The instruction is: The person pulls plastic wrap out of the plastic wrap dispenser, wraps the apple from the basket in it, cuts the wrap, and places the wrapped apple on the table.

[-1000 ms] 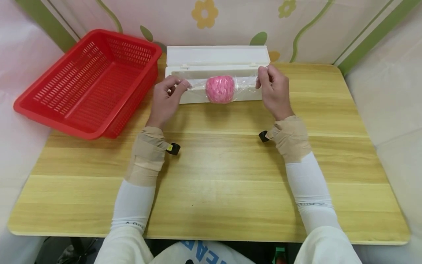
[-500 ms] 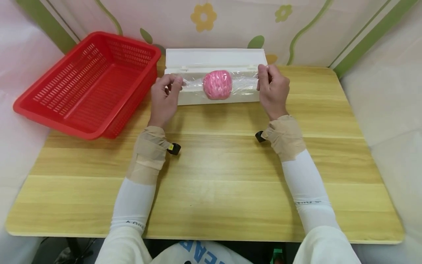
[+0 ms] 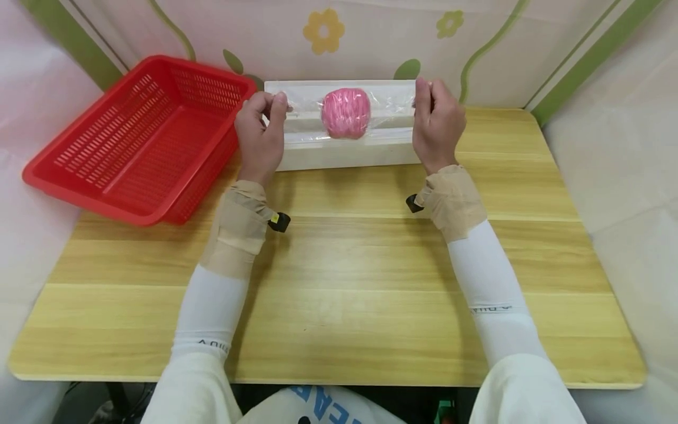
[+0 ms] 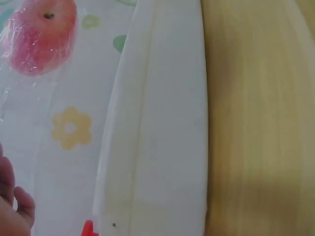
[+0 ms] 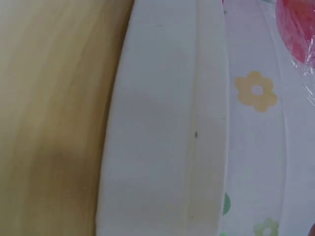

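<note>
Desk [image 3: 371, 277]: pale wood-grain laminate in broad lengthwise bands, rounded corners, smooth matte face. Red basket [image 3: 132, 138]: rigid plastic, rectangular, slotted walls and floor, sitting at the far left with one end tilted off the desk edge. Film dispenser [image 3: 344, 154]: long white plastic box, smooth and plain, lying crosswise at the far edge of the desk; in both wrist views its front wall shows as a flat white slab with a shallow lengthwise step. Cling film [image 3: 394, 103]: a clear, glossy, lightly wrinkled sheet stretched taut above the dispenser between the two hands. Pink fruit [image 3: 346, 112]: round, apple-like, mottled pink skin — wrapped inside the film and hanging mid-span, raised above the box; the left wrist view shows a dark stem dimple [image 4: 48, 15] under crinkled wrap. Left hand [image 3: 259, 136]: fingers curled, pinching the left end of the film beside the basket. Right hand [image 3: 436, 126]: fingers curled, pinching the right end at the same height. Both wrists carry tan fabric wraps over white sleeves — each with a small black camera.
</note>
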Tool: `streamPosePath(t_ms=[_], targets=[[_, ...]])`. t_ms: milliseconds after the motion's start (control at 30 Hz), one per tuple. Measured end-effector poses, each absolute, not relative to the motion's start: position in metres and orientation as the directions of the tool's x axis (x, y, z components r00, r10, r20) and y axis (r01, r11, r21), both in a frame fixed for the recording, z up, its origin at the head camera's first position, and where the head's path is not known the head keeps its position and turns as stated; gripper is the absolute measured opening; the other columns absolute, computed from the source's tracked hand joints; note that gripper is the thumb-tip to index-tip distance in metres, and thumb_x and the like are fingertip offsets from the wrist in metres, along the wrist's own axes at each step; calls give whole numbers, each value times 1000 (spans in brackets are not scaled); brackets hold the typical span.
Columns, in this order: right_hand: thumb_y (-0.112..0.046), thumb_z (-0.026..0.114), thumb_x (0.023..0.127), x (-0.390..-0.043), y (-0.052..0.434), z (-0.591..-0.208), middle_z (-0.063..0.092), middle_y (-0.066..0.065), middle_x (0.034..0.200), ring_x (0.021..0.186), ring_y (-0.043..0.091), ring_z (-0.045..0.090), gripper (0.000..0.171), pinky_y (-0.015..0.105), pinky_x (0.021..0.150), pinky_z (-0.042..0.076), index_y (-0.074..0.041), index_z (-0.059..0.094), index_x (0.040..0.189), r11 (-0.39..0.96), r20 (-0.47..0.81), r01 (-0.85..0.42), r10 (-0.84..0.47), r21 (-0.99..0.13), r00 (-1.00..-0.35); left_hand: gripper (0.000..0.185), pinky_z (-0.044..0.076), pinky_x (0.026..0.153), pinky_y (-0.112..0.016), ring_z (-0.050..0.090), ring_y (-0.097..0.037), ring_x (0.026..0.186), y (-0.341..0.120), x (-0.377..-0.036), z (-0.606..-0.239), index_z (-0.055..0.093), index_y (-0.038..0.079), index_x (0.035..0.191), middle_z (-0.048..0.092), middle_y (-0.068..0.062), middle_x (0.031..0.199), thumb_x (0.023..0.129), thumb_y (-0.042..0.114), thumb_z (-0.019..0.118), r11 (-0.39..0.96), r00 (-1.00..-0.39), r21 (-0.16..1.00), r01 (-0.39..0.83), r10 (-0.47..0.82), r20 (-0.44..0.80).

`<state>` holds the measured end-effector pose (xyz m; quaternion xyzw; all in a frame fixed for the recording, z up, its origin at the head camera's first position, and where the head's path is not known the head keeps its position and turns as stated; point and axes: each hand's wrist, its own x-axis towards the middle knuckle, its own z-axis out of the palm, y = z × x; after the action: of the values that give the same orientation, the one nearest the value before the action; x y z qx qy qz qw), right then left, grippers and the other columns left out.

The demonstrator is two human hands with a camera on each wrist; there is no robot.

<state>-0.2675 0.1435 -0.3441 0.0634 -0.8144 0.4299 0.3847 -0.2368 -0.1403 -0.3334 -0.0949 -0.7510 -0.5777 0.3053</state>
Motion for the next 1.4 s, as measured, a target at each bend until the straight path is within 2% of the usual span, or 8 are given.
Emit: streamPosePath(t_ms=[167,300,467,600,767,967,1200,1400], targets=[[-29,54,109,-278,140,-332,38,-29,64,56,-11,31,43,22,55,20,-38,41,69,656,679,-393,254,-644,-689,27,34,90,-22,43,1,91,-136,-235,-313,71,1,88,54,19,77,107,13,57,320,-837,855,407,-244,490],[-31,51,110,-286,140,-325,35,-27,62,55,-8,29,45,22,54,19,-38,36,68,690,692,-377,249,-617,-677,26,35,91,-18,42,1,101,-131,-230,-297,70,6,88,54,15,81,108,15,56,280,-867,891,356,-256,427],[-33,50,110,-291,140,-316,31,-22,60,55,-4,26,47,22,55,19,-36,32,67,711,683,-347,253,-612,-685,26,38,85,-19,49,-2,93,-129,-240,-292,71,5,90,57,13,80,108,16,57,221,-875,912,347,-273,399],[-34,49,111,-292,141,-308,29,-19,61,56,-3,25,49,22,56,19,-35,28,67,710,663,-324,265,-625,-700,24,43,78,-24,54,-11,82,-131,-252,-293,70,7,88,59,8,78,107,15,59,152,-876,917,368,-273,397],[-36,49,111,-297,142,-299,29,-17,61,57,-2,26,50,23,58,20,-33,28,66,707,637,-294,281,-643,-718,26,42,76,-25,51,-12,80,-132,-264,-291,65,14,82,57,5,77,107,16,59,126,-881,920,371,-264,392],[-32,52,111,-305,143,-293,31,-15,60,57,-2,28,51,22,59,21,-30,31,65,641,630,-348,279,-684,-725,27,43,79,-24,53,-11,83,-131,-269,-281,64,13,82,57,3,79,108,16,58,90,-898,935,344,-261,355],[-26,54,110,-309,141,-288,34,-19,61,56,-5,29,48,19,61,23,-31,33,67,603,722,-485,236,-634,-651,27,42,79,-24,51,-10,82,-129,-266,-265,66,12,83,56,3,79,109,14,57,64,-899,938,340,-272,344],[-23,56,108,-311,141,-280,34,-20,61,56,-7,31,50,18,61,23,-32,33,65,584,731,-498,269,-641,-627,29,40,78,-24,50,-11,83,-125,-265,-253,63,14,81,55,2,79,109,14,56,74,-901,937,342,-258,349]])
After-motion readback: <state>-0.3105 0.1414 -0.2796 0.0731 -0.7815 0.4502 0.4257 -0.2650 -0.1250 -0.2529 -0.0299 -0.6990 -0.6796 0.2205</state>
